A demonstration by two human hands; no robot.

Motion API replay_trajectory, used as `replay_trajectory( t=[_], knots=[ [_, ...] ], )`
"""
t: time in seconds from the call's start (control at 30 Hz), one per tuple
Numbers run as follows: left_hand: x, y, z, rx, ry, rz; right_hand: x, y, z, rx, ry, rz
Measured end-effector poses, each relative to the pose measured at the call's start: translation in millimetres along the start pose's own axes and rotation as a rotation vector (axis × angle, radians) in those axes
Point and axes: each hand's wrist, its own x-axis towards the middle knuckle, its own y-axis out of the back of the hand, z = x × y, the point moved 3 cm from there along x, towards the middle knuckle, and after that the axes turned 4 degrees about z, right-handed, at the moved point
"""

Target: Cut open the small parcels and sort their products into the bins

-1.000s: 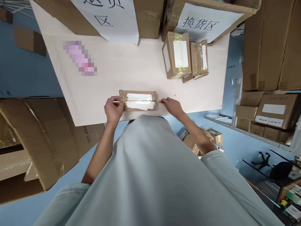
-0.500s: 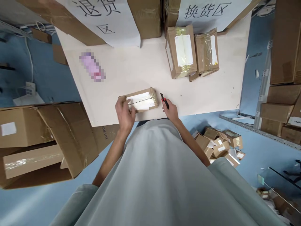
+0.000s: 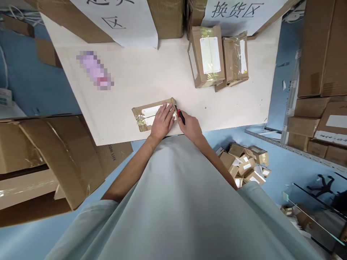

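A small taped cardboard box [image 3: 137, 112] with a white label lies near the front edge of the white table [image 3: 227, 108]. My left hand [image 3: 163, 120] rests flat on the right part of its top, fingers stretched out over the label. My right hand [image 3: 191, 127] is wrapped round a red and black box cutter [image 3: 181, 116]. The cutter's tip is at the right end of the box, by the tape; whether the blade is in the tape I cannot tell.
Two taped boxes [image 3: 207, 54] stand at the back right, before large cartons bearing paper signs [image 3: 235, 16]. A pixelated pink item [image 3: 93, 70] lies at the left. Big open cartons [image 3: 62, 155] stand at the floor's left; several small boxes [image 3: 244, 162] are heaped at the right.
My left hand has slid from the box's left end to its right part and flattened. The box cutter has moved left, from beside the box to its right end. The view has shifted slightly.
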Motion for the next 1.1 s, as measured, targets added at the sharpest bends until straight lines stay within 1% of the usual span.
replay_trajectory(
  t=[0.13,0.27,0.4,0.57,0.73,0.87,0.97,1.1],
  knots=[
    [-0.9,-6.9,-3.1,-0.049,-0.002,0.02,-0.9,1.7,-17.0,-0.139,-0.087,-0.043],
    [0.0,-11.5,-4.4,-0.091,0.0,0.027,-3.8,-3.0,-35.4,-0.258,-0.194,-0.047],
    [0.9,-14.0,-3.1,-0.152,0.015,0.036,3.3,-9.4,-47.3,-0.29,-0.249,-0.028],
    [2.8,-14.8,-0.4,-0.229,0.039,0.089,10.2,-9.2,-49.2,-0.281,-0.24,0.0],
    [3.7,-13.1,2.0,-0.261,0.044,0.094,-4.6,-4.5,-55.7,-0.36,-0.308,-0.077],
    [4.6,-11.9,6.3,-0.274,0.026,0.072,-16.4,-1.2,-61.1,-0.374,-0.331,-0.077],
    [7.4,-11.4,9.8,-0.272,0.013,0.06,-19.1,0.1,-59.7,-0.367,-0.348,-0.086],
    [10.1,-7.6,13.0,-0.244,-0.01,0.054,-16.8,2.0,-50.9,-0.316,-0.354,-0.089]
  ],
)
